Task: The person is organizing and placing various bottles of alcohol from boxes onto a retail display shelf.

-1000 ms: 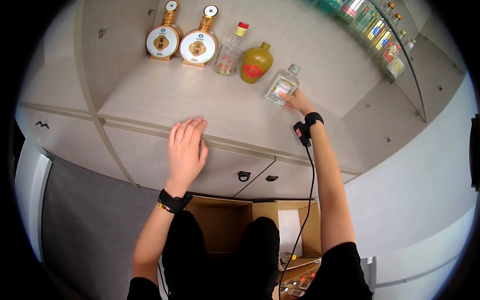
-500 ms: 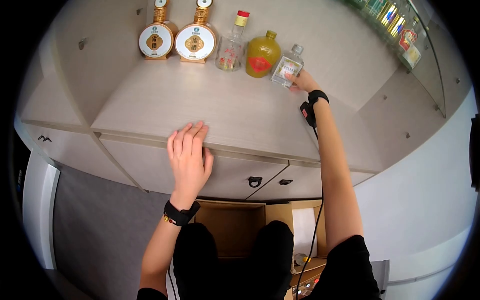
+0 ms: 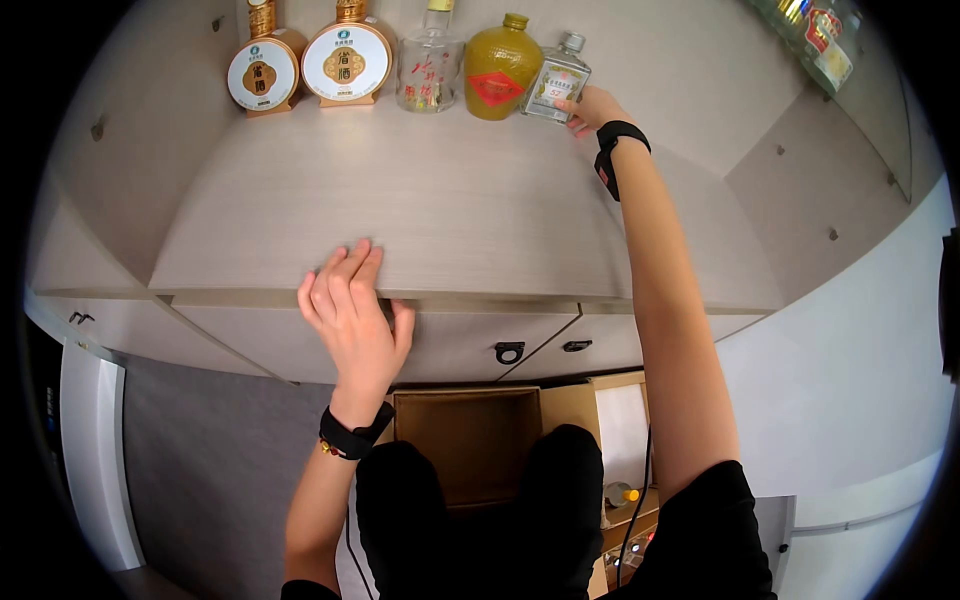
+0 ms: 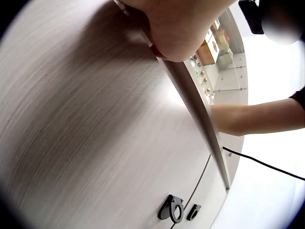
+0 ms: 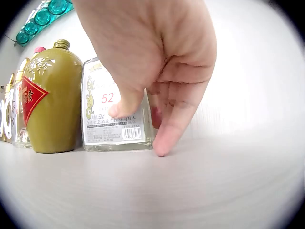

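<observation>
Gripping with fingers [image 5: 177, 121] partly closed, the right hand [image 3: 597, 110] holds a clear rectangular bottle [image 3: 556, 86] upright on the shelf [image 3: 430, 205] to its left; an olive bottle [image 3: 503, 68] stands farther left. The left hand [image 3: 353, 322], fingers loosely extended, rests on the shelf's front edge.

Head view above — wrist views close

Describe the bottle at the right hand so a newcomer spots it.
Find the row of bottles on the cabinet shelf. Take the clear bottle at its right end, by the right hand; unlike the rounded olive-green bottle, it is boxy, with a white label reading 52.
</observation>
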Demonstrator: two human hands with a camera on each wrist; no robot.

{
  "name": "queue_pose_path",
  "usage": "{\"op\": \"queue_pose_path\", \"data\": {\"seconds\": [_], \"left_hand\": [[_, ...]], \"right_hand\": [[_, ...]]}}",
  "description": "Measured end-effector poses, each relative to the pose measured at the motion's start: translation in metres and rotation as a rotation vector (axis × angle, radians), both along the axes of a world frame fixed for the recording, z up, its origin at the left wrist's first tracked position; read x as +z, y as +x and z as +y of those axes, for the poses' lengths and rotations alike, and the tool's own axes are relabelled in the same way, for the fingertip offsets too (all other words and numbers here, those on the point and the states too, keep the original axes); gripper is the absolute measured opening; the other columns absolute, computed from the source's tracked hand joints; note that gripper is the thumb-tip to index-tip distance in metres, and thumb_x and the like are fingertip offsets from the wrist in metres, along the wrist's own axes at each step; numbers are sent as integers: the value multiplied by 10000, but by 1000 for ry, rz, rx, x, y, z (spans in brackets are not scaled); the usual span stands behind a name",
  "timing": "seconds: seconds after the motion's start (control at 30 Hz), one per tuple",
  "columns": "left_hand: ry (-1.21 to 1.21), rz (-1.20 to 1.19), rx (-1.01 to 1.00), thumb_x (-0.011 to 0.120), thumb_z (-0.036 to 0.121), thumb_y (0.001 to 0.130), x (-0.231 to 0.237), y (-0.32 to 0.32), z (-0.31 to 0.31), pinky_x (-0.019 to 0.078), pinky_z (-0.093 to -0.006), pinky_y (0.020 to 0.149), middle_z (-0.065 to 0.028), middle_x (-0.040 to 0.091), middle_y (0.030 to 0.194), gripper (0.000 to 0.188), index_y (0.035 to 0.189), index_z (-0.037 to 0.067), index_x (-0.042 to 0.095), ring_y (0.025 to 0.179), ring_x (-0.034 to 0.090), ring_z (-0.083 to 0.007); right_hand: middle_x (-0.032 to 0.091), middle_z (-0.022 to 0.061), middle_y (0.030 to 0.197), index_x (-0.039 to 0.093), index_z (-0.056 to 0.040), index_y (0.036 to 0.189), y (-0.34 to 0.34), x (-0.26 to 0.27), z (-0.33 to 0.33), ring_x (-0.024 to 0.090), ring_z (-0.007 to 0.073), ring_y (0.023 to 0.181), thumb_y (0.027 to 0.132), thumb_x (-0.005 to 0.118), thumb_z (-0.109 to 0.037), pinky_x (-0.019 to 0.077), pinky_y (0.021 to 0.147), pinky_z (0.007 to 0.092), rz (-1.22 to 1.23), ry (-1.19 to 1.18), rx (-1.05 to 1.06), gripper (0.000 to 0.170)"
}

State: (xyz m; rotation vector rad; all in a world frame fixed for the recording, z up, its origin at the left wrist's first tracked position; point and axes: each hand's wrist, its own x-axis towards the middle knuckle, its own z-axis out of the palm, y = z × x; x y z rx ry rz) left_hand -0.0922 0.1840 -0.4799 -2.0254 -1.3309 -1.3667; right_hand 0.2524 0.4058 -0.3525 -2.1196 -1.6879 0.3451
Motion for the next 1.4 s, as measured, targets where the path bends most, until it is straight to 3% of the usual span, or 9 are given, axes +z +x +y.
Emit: {"op": "queue_pose_path", "data": {"seconds": [0.2, 0.47, 0.67, 0.83, 0.93, 1.0, 1.23, 1.3, 1.4], "left_hand": [[13, 14, 9, 567, 110, 655, -2, 0, 0, 226, -466, 996, -88, 493, 1186, 475, 1116, 16, 502, 1137, 411, -270], [-4, 63, -27, 553, 114, 676, -2, -7, 0, 231, -476, 1005, -96, 491, 1200, 477, 1142, 27, 500, 1152, 411, -274], [131, 119, 43, 557, 169, 763, -2, -10, 3, 306, -440, 942, -74, 551, 1123, 427, 1183, 101, 524, 1001, 503, -258], [154, 199, 57, 565, 246, 798, -15, -29, 25, 337, -395, 862, -32, 571, 1126, 379, 1151, 108, 553, 935, 528, -233], [247, 241, 20, 568, 261, 800, -17, -36, 37, 316, -401, 892, -28, 577, 1110, 375, 1146, 119, 559, 954, 520, -232], [240, 236, 86, 566, 277, 810, -21, -42, 42, 295, -414, 919, -22, 577, 1112, 370, 1145, 121, 562, 982, 506, -235], [227, 291, 161, 572, 305, 814, -25, -52, 51, 283, -426, 938, -7, 575, 1055, 378, 1152, 135, 564, 1002, 485, -258], [233, 311, 161, 580, 313, 810, -27, -57, 57, 288, -428, 934, -8, 574, 1051, 383, 1150, 136, 565, 998, 485, -263], [218, 311, 156, 567, 357, 811, -29, -61, 61, 281, -459, 940, -49, 566, 1032, 405, 1162, 156, 561, 1012, 481, -289]], "right_hand": [[663, 120, 825, 610, 93, 908, 0, 2, -15, 649, 175, 760, 742, 706, -427, 560, 634, 282, -10, 32, 74, 554], [627, 121, 975, 584, 74, 1000, 19, 9, -88, 624, 163, 848, 781, 679, -393, 556, 676, 274, 342, -82, 222, 524], [608, 93, 1050, 550, 20, 1113, 19, -3, -234, 600, 146, 951, 883, 571, -311, 532, 762, 282, 376, -69, 456, 403], [656, 72, 899, 586, 27, 1058, 32, -33, -401, 633, 137, 837, 900, 541, -147, 521, 747, 261, 279, 33, 355, 239], [672, 64, 829, 616, 18, 1002, 57, -79, -470, 638, 103, 766, 859, 588, -109, 506, 732, 237, 290, -58, 134, 193], [665, 89, 777, 640, -16, 954, 83, -134, -506, 634, 149, 702, 815, 621, -139, 497, 657, 261, 320, -39, -30, 186], [638, 185, 888, 563, 12, 1068, 110, -332, -602, 623, 319, 846, 770, 647, -272, 496, 766, 383, 31, -316, -172, 421], [635, 190, 887, 561, 15, 1067, 107, -358, -610, 621, 333, 852, 770, 639, -279, 499, 758, 398, -33, -291, -201, 426], [645, 187, 886, 618, -15, 987, 97, -374, -606, 635, 326, 842, 760, 584, -231, 520, 688, 420, -56, -671, -315, 315]]}}
